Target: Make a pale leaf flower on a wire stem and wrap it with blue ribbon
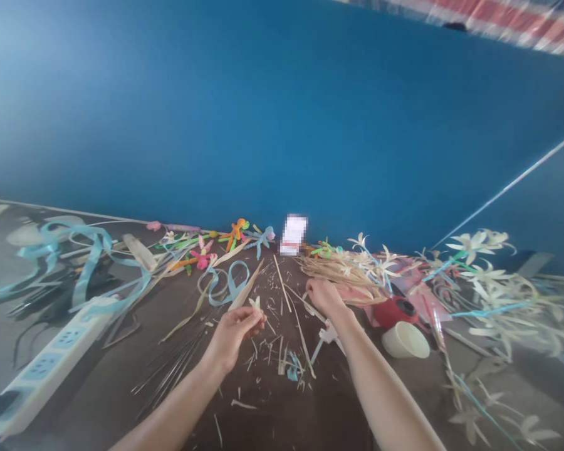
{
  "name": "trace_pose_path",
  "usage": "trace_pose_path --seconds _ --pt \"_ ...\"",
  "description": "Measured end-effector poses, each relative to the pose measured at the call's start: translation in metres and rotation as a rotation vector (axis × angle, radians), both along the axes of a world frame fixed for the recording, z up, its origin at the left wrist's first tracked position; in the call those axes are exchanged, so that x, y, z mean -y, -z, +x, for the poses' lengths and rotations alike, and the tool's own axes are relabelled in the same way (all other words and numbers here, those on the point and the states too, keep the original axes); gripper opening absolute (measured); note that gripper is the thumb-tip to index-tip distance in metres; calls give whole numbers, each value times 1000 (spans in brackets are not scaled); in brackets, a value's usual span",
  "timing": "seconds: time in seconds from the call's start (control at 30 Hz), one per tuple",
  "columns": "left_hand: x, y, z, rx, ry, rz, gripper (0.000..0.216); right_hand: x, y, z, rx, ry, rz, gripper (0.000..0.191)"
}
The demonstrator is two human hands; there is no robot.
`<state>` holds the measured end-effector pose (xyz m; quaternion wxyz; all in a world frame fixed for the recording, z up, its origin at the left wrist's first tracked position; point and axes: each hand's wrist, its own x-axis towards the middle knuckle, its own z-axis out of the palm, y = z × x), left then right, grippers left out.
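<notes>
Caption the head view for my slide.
Over a cluttered brown table, the left hand pinches a small pale piece; the right hand is by a pile of straw-colored strips.

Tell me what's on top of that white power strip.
A light-blue ribbon crosses the far end of the power strip; a black plug sits at the near end. What the plug covers cannot be seen.

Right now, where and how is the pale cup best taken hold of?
I'd probably pinch the pale cup by its near rim, coming from the near side: its open mouth exposes a wall to straddle, while the red object crowds its far side and the right forearm its left.
</notes>
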<state>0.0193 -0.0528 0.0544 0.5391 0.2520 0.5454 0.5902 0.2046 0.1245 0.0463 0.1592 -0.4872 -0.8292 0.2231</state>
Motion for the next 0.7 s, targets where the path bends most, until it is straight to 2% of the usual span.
trace_pose_path --seconds 0.13,0.23,0.27,0.33,0.4,0.43,0.57,0.7 --pt "-4 1 4 25 17 15 20 17 -15 8 -270 97 -14 16" --pt "-7 -1 10 38 3 19 20 48 -21 3 -465 68 -113 22" --pt "-9 -3 13 41 -5 19 19 60 -21 0 -559 46 -187 23" --pt "-10 -6 18 39 -24 34 18 83 -20 -8 -888 23 -500 20" --pt "-11 -9 23 17 -31 76 16 102 -20 -15 -1067 37 -723 20" --pt "-10 -10 25 1 -31 99 15 109 -21 -18 -1102 55 -771 19" --pt "-5 -12 30 -63 -53 143 13 125 -24 -28 -1157 110 -766 18" --pt "1 -14 30 -151 -64 159 13 131 -24 -35 -1196 89 -701 16"
